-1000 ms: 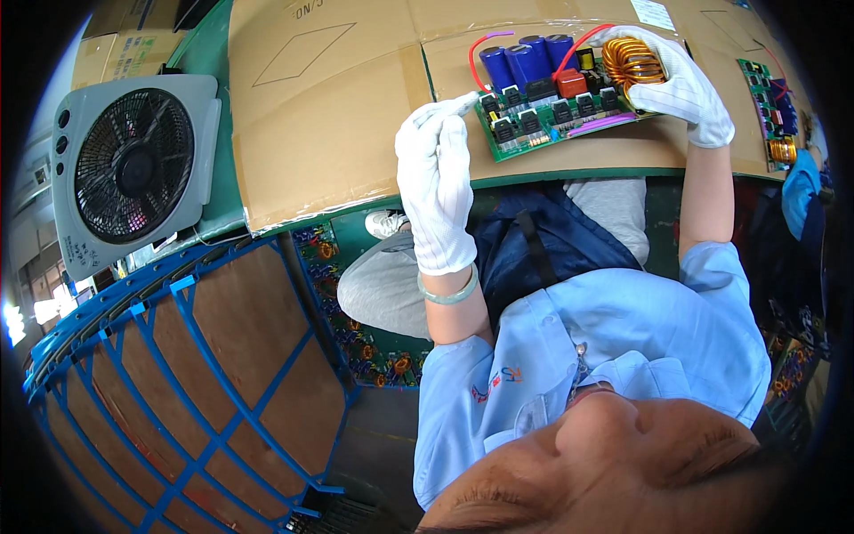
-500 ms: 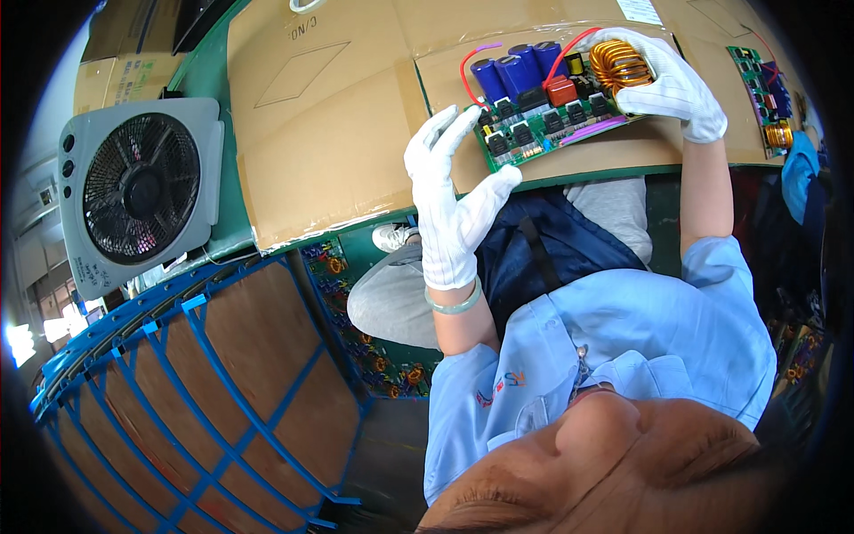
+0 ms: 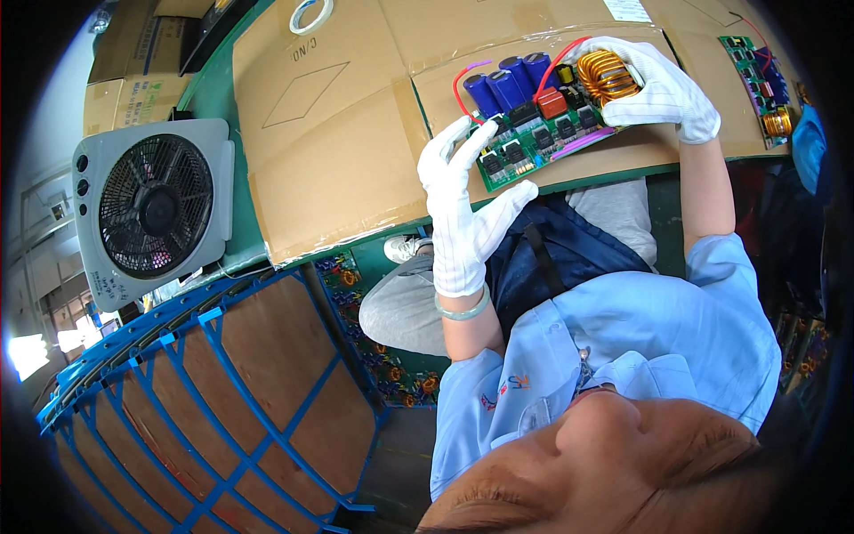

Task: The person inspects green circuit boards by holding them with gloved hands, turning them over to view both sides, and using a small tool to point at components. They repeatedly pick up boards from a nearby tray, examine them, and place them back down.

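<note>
A green circuit board point(image 3: 534, 147) with blue capacitors, black relays, red wires and a copper coil point(image 3: 605, 76) is held just above the cardboard-covered table point(image 3: 338, 151). My right hand point(image 3: 663, 84), in a white glove, grips the board's right end over the coil. My left hand point(image 3: 463, 209), also gloved, cradles the board's left corner. Its fingers are spread along the end and its thumb is under the lower edge. A pale bangle sits on my left wrist.
A grey box fan point(image 3: 156, 209) stands at the table's left end. A blue wire cage cart point(image 3: 222, 392) with wooden panels fills the lower left. A second circuit board point(image 3: 756, 84) lies at the far right, a tape roll point(image 3: 311, 13) at the top. More boards point(image 3: 391, 374) lie under the table.
My left hand has shifted from lying flat against the board's end to spreading its fingers around the corner. The board has tilted slightly and stays in my right hand.
</note>
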The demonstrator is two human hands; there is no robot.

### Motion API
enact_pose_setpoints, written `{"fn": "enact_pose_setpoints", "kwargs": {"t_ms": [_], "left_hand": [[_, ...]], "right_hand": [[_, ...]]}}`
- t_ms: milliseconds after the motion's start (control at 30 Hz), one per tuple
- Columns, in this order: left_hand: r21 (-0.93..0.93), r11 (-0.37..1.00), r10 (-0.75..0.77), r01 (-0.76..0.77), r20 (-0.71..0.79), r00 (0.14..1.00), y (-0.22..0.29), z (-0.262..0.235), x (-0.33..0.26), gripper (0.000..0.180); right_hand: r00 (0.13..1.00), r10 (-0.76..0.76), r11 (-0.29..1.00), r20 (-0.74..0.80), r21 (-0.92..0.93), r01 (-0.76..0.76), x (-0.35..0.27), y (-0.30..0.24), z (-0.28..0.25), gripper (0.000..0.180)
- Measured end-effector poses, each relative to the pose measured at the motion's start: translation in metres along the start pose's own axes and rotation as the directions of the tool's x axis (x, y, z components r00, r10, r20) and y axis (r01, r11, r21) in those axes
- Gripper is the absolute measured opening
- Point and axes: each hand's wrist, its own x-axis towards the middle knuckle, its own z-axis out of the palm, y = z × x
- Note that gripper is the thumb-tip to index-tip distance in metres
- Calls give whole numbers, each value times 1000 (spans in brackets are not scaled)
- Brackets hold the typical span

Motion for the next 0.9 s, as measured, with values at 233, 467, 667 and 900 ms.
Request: {"fn": "enact_pose_setpoints", "kwargs": {"t_ms": [233, 467, 667, 900], "left_hand": [[32, 999, 8, -8, -5, 1000, 0, -1, -1, 69], [37, 999, -27, 29, -48, 998, -3, -4, -10, 65], [49, 999, 4, -1, -72, 997, -5, -5, -12, 61], [58, 998, 23, -18, -83, 996, -6, -4, -12, 60]], "right_hand": [[993, 112, 993, 19, 18, -113, 0, -8, 0, 76], [1000, -9, 1000, -3, 12, 9, -3, -1, 0, 66], [1000, -6, 1000, -2, 26, 6, -3, -2, 0, 67], [1000, 9, 1000, 5, -1, -9, -3, -1, -1, 69]]}}
